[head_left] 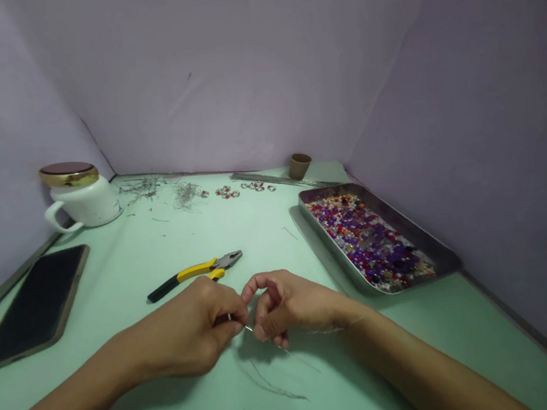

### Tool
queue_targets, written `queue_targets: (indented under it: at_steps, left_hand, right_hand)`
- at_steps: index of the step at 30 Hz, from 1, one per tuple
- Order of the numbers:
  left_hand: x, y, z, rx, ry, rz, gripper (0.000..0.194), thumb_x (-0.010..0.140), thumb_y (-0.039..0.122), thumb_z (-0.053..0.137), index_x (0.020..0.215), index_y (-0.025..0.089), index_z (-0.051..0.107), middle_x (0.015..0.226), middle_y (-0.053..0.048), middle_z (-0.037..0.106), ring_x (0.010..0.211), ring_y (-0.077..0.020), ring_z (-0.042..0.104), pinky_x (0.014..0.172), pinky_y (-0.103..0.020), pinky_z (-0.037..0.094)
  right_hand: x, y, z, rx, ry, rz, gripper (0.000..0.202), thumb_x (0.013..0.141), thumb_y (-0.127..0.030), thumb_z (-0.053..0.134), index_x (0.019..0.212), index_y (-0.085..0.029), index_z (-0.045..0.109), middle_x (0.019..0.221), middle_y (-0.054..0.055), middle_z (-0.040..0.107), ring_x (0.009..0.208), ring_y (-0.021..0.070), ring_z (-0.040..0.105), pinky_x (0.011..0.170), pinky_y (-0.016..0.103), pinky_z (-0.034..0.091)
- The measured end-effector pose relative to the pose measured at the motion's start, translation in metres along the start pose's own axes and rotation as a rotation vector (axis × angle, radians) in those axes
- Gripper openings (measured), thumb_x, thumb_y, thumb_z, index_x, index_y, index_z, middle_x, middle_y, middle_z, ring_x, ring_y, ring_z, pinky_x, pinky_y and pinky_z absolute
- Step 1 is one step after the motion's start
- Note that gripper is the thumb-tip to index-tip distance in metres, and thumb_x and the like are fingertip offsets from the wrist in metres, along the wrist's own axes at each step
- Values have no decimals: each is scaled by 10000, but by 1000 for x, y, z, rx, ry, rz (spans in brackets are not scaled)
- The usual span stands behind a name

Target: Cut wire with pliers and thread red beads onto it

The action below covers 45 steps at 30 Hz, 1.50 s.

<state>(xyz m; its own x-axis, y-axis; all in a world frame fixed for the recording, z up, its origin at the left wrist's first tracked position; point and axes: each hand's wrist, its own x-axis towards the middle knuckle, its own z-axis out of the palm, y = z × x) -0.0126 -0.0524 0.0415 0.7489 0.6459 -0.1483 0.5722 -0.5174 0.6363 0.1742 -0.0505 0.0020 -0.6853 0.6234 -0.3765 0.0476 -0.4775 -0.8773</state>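
Wire (248, 328) is btwn the hands, over the green table (257, 234). Pliers (194, 270) lie just past the L hand (196, 326); bead tray (442, 260) is near the table's R edge. L hand pinches the wire, R hand (287, 307) has fingers closed on it too.

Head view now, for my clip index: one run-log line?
left hand, right hand: pinching thin wire | combination pliers: beyond left hand | bead tray: right | smartphone: left

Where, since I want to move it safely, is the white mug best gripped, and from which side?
Probably by its handle, from the left: the loop juts out that way, while the gold-rimmed round piece atop the mug would hinder a grip from above.
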Motion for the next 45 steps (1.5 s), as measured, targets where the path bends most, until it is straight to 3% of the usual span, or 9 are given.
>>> queue_targets:
  at_steps: [5,10,14,22,27,30,37,41,45]
  left_hand:
    - [-2,4,-2,165,-52,88,173,697,89,430,637,174,568,599,-3,576,546,-116,489,561,-236,358]
    - [-4,2,-1,137,-86,117,161,659,78,439,567,172,531,567,-6,547,527,-117,474,537,-231,361]
    - [0,-6,0,-11,-28,64,139,610,86,465,565,171,567,523,24,521,486,-90,439,492,-208,345]
    - [7,-10,7,-579,108,-329,68,574,123,480,554,176,517,392,70,477,354,-73,442,372,-184,335]
    - [9,-10,5,-619,115,-346,66,612,128,511,585,162,561,397,59,509,366,-76,467,389,-187,372]
    - [10,-10,3,-750,113,-372,121,701,194,515,789,154,588,417,50,545,362,-87,484,391,-196,393]
    - [10,-8,14,-1097,-3,-383,296,689,157,550,956,180,426,824,-38,663,377,-67,511,317,-170,376]
    - [13,-9,20,-1137,75,-399,258,687,210,588,893,175,437,652,18,618,396,-80,520,335,-174,396]
    - [15,-9,23,-1018,136,-414,167,675,270,594,735,169,476,534,47,558,353,-74,481,317,-176,364]
  right_hand:
    - [1,4,3,-21,-23,9,420,544,-89,690,906,-163,490,553,-51,587,402,72,499,410,192,427]
    - [1,8,6,-38,-46,11,394,560,-80,685,893,-165,493,558,-48,583,421,74,504,415,188,422]
    - [0,8,5,22,-64,-17,413,566,-93,695,915,-162,486,590,-43,599,432,68,507,433,190,421]
    - [2,5,8,51,34,-121,453,568,-176,737,928,-181,462,571,-52,598,430,78,509,442,202,400]
    - [2,3,8,43,72,-144,436,580,-168,726,926,-181,460,563,-54,590,423,79,503,442,208,397]
    - [3,2,5,68,137,-197,411,591,-159,718,915,-180,465,588,-43,597,447,80,505,476,228,420]
    - [6,3,4,164,179,-302,346,596,-169,715,865,-156,497,555,-30,600,458,89,526,480,229,424]
    - [7,4,6,156,200,-303,221,606,-180,704,769,-123,567,558,-3,605,474,83,536,480,214,423]
    - [5,1,7,152,276,-250,203,562,-208,732,680,-111,598,522,-10,587,427,65,498,434,203,421]
